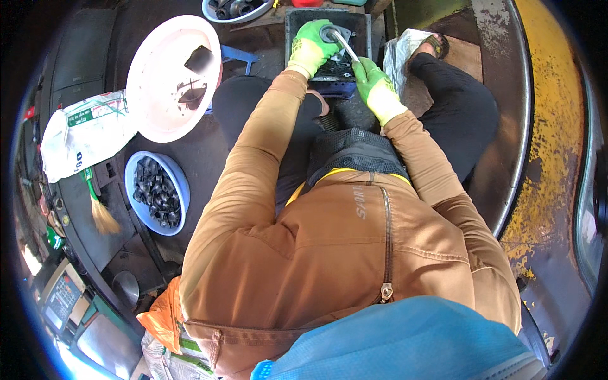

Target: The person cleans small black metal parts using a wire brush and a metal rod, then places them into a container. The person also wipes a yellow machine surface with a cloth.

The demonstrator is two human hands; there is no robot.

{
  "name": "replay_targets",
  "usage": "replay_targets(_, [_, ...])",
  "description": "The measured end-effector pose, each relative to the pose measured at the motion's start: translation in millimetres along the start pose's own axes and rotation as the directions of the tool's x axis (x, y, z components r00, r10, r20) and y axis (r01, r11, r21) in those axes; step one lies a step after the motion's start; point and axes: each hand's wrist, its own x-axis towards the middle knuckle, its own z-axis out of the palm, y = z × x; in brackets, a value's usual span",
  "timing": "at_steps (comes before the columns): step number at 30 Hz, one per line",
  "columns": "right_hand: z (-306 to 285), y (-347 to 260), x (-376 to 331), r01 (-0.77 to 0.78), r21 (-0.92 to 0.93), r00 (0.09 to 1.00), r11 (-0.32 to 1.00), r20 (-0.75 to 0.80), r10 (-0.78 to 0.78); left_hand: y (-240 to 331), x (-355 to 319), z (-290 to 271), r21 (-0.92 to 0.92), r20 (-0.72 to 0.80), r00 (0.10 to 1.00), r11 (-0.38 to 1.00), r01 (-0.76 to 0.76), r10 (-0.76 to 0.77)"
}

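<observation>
Both my hands wear green and yellow gloves and work over a dark grey bin with small black scraps in it. My left hand is closed around a dark round part with a ring-shaped opening, held above the bin. In my right hand, the fingers are wrapped around a slim silver metal tool. Its far end reaches the ring of the part, and its tip is too small to make out.
At my left stand a pale pink basin with dark pieces and a blue bowl full of black parts. Another bowl of black parts is at the top. A white sack and a broom lie left; a yellow worn surface rises right.
</observation>
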Motion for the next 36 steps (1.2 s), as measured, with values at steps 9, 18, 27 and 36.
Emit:
replay_targets(9, [-2.3, 0.3, -4.6, 0.164, 0.079, 0.969, 0.983, -0.199, -0.145, -6.6, -1.0, 8.8, 0.178, 0.047, 0.998, 0.983, -0.052, 0.044])
replay_targets(18, [-9.7, -2.7, -1.6, 0.264, 0.348, 0.938, 0.9, -0.308, -0.156, -18.1, -1.6, 12.2, 0.306, -0.095, 0.983, 0.944, -0.121, 0.157])
replay_targets(27, [-29.0, -16.7, -6.7, 0.273, 0.328, 0.943, 0.904, -0.275, -0.185, -35.3, 8.0, 8.1, -0.084, -0.241, 0.91, 0.927, -0.366, 0.338])
replay_targets(36, [-22.9, -23.4, -5.4, 0.085, 0.031, 0.996, 0.996, -0.003, -0.085, -25.0, 14.4, 16.5, -0.713, -0.108, 0.985, 0.68, -0.172, 0.136])
